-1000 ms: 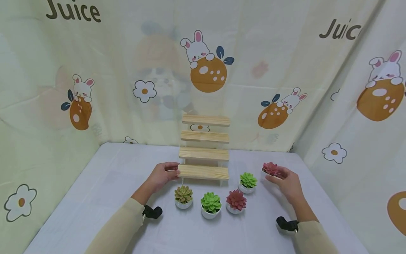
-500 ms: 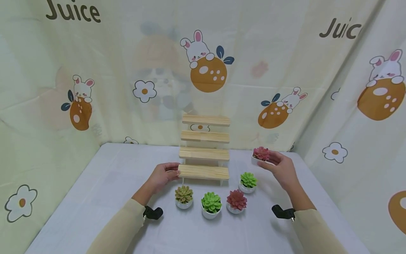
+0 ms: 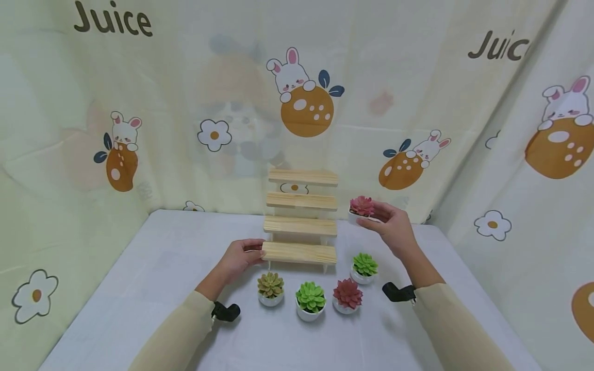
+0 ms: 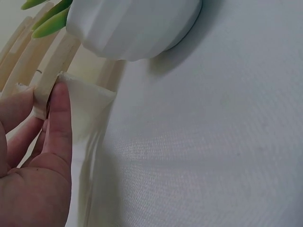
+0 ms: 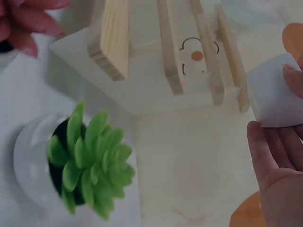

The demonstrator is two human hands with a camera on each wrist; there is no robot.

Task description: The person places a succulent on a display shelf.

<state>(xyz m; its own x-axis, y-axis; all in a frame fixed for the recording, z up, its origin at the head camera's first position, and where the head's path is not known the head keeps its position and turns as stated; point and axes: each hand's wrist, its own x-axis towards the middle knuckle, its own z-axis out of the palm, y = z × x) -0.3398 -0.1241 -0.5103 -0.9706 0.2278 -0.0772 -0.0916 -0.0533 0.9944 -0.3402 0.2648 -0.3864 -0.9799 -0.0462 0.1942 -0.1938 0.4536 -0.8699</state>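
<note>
A wooden tiered shelf (image 3: 299, 252) with white supports stands at the back of the table. My left hand (image 3: 237, 260) pinches the left end of its lowest board; the left wrist view shows thumb and fingers (image 4: 59, 123) on either side of that board. In the air right of the shelf, my right hand (image 3: 394, 226) holds a pink-red potted succulent (image 3: 361, 206). Its white pot (image 5: 274, 92) sits between thumb and fingers in the right wrist view, where the plant itself is out of sight.
In front of the shelf stand several potted succulents: an olive one (image 3: 270, 286), a bright green one (image 3: 310, 299), a dark red one (image 3: 347, 294) and another green one (image 3: 364, 265). A patterned curtain (image 3: 241, 77) hangs behind the white-covered table (image 3: 185, 232).
My right hand has carried the pink-red succulent up and leftward, closer to the shelf's right side. The left hand keeps its grip on the lowest board.
</note>
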